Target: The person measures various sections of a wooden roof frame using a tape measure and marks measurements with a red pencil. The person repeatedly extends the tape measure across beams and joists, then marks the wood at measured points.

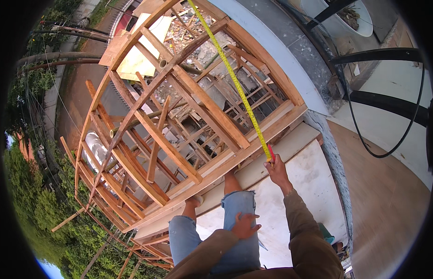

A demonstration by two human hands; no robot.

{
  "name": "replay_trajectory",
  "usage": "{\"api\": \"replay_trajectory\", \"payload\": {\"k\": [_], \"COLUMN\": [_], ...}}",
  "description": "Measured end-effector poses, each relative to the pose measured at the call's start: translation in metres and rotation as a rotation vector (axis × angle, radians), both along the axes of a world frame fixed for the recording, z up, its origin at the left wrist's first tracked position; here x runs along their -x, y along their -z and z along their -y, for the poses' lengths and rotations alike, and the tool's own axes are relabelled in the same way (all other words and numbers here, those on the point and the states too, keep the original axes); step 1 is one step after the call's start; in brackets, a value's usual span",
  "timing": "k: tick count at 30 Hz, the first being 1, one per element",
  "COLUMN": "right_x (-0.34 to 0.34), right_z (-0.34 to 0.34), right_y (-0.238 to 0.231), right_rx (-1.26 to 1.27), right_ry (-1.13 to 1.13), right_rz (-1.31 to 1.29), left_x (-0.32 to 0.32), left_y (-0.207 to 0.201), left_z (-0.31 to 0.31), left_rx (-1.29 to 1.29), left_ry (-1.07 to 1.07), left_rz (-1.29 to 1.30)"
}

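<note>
My right hand (pixel 278 173) is closed around the lower end of a yellow tape measure (pixel 242 93). The blade stretches up and away across the wooden framework (pixel 193 90) to the far edge of the view. A small red piece (pixel 271 152) sticks up beside the blade at my fingers; whether it belongs to the tape measure I cannot tell. My left hand (pixel 246 226) lies on the thigh of my blue denim shorts (pixel 241 209), fingers apart and holding nothing. Near my right hand runs the long beam (pixel 216 169) that the joists meet.
Pale boards (pixel 277 179) lie under and beside my feet. Between the timbers are deep gaps down to rubble and props below. To the right stand a tiled ledge (pixel 300 42), a white basin (pixel 351 21) and black curved bars with a hanging cable (pixel 388 153). Trees (pixel 44 200) fill the left.
</note>
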State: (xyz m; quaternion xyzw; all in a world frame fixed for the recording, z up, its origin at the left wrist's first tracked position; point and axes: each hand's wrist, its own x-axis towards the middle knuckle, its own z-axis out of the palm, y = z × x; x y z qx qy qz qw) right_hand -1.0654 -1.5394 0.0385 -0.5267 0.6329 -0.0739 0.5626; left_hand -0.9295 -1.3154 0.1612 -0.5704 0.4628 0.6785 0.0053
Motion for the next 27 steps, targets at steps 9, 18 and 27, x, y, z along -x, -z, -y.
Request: {"api": "replay_trajectory", "payload": {"k": [9, 18, 27], "right_x": [-0.117, -0.159, -0.211], "right_z": [-0.062, -0.185, -0.237], "right_y": [-0.094, -0.162, -0.215], "right_rx": [-0.22, -0.296, -0.321], "right_ry": [-0.056, -0.244, -0.445], "right_rz": [0.293, 0.271, 0.271], "left_x": [-0.08, -0.152, -0.187], "left_y": [0.013, -0.009, -0.03], "left_z": [0.023, -0.03, -0.121], "left_rx": [-0.417, -0.376, -0.372], "left_ry": [-1.351, -1.536, -1.697], "left_rz": [-0.115, -0.553, -0.555]}}
